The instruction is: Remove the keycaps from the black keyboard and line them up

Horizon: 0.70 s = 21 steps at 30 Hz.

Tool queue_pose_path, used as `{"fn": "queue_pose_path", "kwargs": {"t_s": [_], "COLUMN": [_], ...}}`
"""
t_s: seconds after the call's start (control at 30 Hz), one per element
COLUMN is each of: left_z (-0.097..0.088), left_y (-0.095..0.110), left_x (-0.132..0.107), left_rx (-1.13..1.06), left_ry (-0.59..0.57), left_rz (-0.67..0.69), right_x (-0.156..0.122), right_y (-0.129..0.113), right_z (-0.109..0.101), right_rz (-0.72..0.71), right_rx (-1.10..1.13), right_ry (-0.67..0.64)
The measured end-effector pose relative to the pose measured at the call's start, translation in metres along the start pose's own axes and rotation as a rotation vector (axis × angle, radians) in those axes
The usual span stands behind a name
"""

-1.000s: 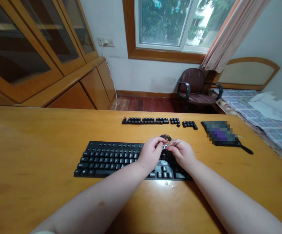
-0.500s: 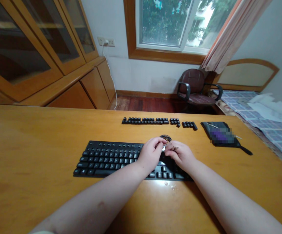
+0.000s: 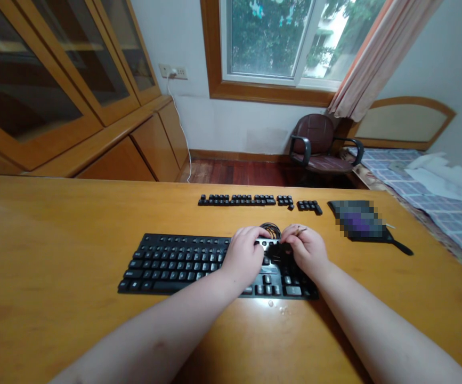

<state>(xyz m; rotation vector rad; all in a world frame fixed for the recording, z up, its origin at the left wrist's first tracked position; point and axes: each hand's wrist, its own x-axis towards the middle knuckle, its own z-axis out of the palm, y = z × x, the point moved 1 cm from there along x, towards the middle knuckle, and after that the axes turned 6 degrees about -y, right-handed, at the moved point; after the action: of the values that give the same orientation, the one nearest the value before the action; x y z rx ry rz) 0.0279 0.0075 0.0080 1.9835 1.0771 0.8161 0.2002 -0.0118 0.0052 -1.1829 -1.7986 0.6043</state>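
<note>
A black keyboard [image 3: 183, 266] lies across the wooden desk. My left hand [image 3: 243, 253] rests on its right half, fingers bent over the back edge and thumb apart from them, lower on the keyboard. Above the upper right part of the keyboard is my right hand [image 3: 307, 246], its thumb and fingers pinched together. A thin brownish stick-like tool [image 3: 301, 230] pokes out between those fingers; its other end is hidden. Between the hands shows a dark patch of the keyboard whose details are unclear. A coiled black cable [image 3: 270, 229] lies behind the keyboard.
Loose black keycaps [image 3: 236, 200] stand in rows near the far edge of the desk [image 3: 55, 224]. A dark pouch [image 3: 358, 221] with a strap lies to the right. Small clear bits [image 3: 283, 309] sit before the keyboard. Past the desk are an office chair [image 3: 314, 138] and a bed.
My hands have drawn apart. The right hand moved a little right and up with the stick-like tool, uncovering keys between the hands. My left thumb has parted from the fingertips.
</note>
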Motion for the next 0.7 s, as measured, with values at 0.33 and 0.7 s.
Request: {"fn": "queue_pose_path", "kwargs": {"t_s": [0.33, 0.7], "left_z": [0.001, 0.004], "left_y": [-0.011, -0.012], "left_x": [0.004, 0.005], "left_rx": [-0.254, 0.070], "left_ry": [0.161, -0.077], "left_rz": [-0.127, -0.092], "right_x": [0.003, -0.005], "right_y": [-0.002, 0.003], "right_z": [0.011, 0.017], "right_rz": [-0.028, -0.115], "right_rx": [-0.035, 0.015], "right_ry": [-0.223, -0.065]}}
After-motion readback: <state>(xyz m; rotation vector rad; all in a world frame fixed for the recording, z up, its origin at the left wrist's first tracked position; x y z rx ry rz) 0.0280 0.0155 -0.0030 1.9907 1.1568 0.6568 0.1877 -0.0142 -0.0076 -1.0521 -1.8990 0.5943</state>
